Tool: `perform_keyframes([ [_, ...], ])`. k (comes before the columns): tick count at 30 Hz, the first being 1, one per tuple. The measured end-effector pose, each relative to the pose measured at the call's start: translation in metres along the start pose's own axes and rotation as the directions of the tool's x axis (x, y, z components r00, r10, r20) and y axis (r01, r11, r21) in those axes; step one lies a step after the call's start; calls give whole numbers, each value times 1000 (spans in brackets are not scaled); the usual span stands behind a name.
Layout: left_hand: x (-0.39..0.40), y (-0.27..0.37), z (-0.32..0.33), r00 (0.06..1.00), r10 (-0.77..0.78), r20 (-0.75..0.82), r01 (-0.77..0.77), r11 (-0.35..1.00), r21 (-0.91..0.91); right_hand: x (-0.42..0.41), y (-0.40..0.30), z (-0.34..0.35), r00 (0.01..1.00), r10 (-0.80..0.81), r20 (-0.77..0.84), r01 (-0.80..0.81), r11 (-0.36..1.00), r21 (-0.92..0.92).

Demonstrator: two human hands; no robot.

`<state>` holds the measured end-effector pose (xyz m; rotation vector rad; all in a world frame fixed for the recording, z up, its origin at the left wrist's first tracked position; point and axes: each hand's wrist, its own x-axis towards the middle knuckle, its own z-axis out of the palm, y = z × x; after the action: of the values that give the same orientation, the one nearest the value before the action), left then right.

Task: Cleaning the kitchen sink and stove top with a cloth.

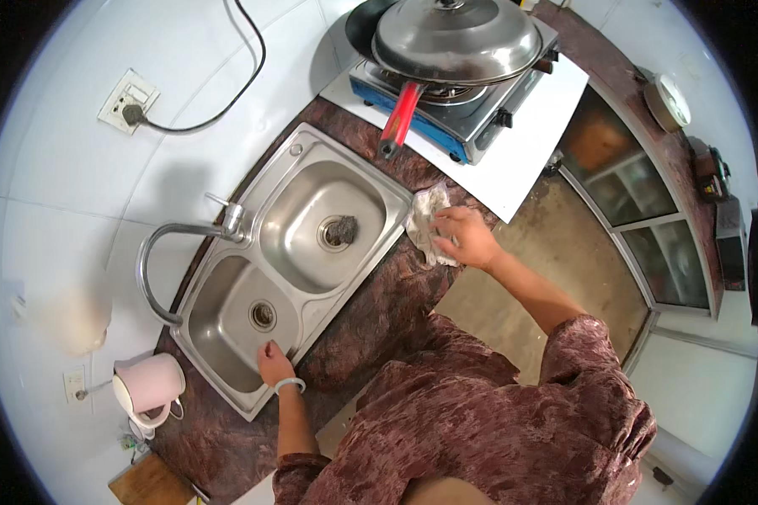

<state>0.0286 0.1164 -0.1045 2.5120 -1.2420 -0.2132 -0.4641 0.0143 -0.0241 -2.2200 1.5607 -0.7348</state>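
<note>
My right hand is over a crumpled whitish cloth on the dark red-brown countertop, beside the sink's right rim. Its fingers are spread and overlap the cloth; whether they touch it is hard to tell. My left hand, with a pale bangle on the wrist, is at the front edge of the lower-left basin. Its fingers are curled, and nothing shows in them. A dark scouring pad lies by the drain of the upper basin in the stainless steel double sink. The curved faucet rises at the back.
A lidded pan with a red handle sits on a gas stove, its handle jutting toward the sink. A pink electric kettle and wooden board are at lower left. A plugged cord hangs along the wall.
</note>
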Motion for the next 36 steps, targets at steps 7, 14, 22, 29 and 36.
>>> perform_keyframes([
  [7, 31, 142, 5, 822, 552, -141, -566, 763, -313, -29, 93, -26, 896, 240, -374, -316, 935, -158],
  [14, 59, 259, 112, 688, 611, 391, -572, 788, -225, -17, 145, -22, 828, 436, -353, -556, 723, -410],
  [22, 66, 261, 210, 595, 447, 668, -596, 803, -6, -20, 145, 3, 789, 487, -374, -614, 642, -459],
  [29, 77, 274, 170, 828, 542, 146, -447, 793, -413, -18, 148, 7, 787, 487, -379, -617, 614, -492],
  [36, 21, 383, 105, 859, 512, 22, -223, 412, -883, -15, 148, 8, 782, 479, -398, -623, 608, -493],
])
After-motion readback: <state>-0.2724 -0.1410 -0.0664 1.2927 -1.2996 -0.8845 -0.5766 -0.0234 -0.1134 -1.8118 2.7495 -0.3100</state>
